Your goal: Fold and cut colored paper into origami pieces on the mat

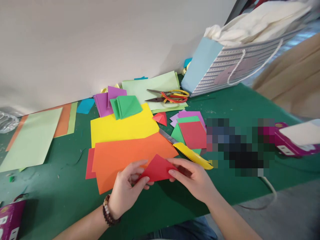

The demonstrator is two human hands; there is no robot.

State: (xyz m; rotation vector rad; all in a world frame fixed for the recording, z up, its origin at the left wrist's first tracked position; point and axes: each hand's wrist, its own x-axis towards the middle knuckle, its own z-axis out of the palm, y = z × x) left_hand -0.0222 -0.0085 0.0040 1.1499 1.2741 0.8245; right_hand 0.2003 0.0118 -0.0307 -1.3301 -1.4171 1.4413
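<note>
A red paper [159, 168], roughly triangular with a point at the top, is held up between my two hands. My left hand [130, 183], with a beaded bracelet at the wrist, pinches its left corner. The right corner is gripped by my right hand [191, 176], thumb in front and fingers partly hidden behind. Just beyond my hands lie an orange sheet [120, 155] and a yellow sheet [120, 128]. A yellow-handled cutter [192, 155] rests beside the orange sheet, above my right hand. A small folded red piece [160, 118] sits past the yellow sheet.
Scissors [172, 96] lie on pale green sheets [147, 88] at the back. Green folded papers [130, 106], purple ones [101, 103] and a red square [193, 135] are on the green table [62, 186]. A striped bag [225, 66] stands back right; more sheets [35, 136] lie left.
</note>
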